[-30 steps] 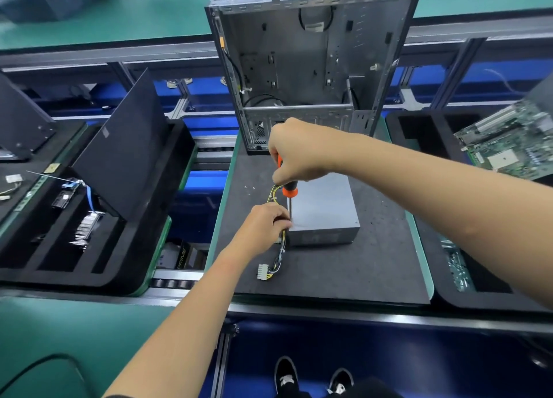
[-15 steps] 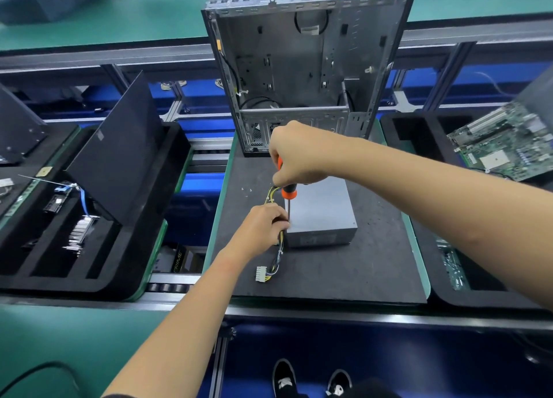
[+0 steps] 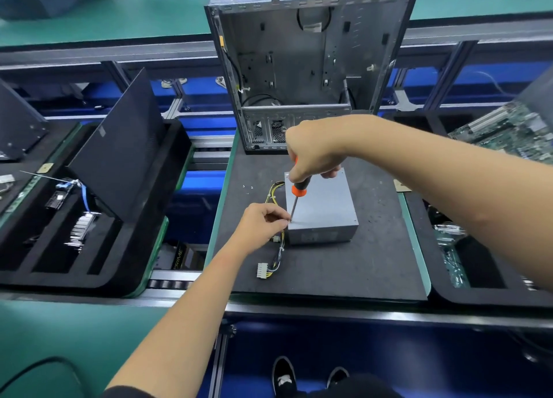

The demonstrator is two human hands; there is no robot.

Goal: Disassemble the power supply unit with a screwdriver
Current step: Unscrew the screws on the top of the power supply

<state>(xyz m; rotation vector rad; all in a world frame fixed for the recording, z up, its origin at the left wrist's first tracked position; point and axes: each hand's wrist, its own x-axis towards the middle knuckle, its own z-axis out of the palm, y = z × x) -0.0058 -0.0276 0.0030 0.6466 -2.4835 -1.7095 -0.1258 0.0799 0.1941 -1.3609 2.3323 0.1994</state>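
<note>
The power supply unit (image 3: 321, 209) lies flat on the table's dark mat (image 3: 344, 266), so the right hand (image 3: 314, 149) grips the screwdriver (image 3: 296, 197) nearly upright over its near-left corner while the left hand (image 3: 263, 221) pinches there, apparently steadying the tip.

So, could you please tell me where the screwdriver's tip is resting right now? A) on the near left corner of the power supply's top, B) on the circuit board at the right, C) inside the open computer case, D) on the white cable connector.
A: the screwdriver, gripped by the right hand, meets the power supply at its near left top corner, beside the left hand.
</note>
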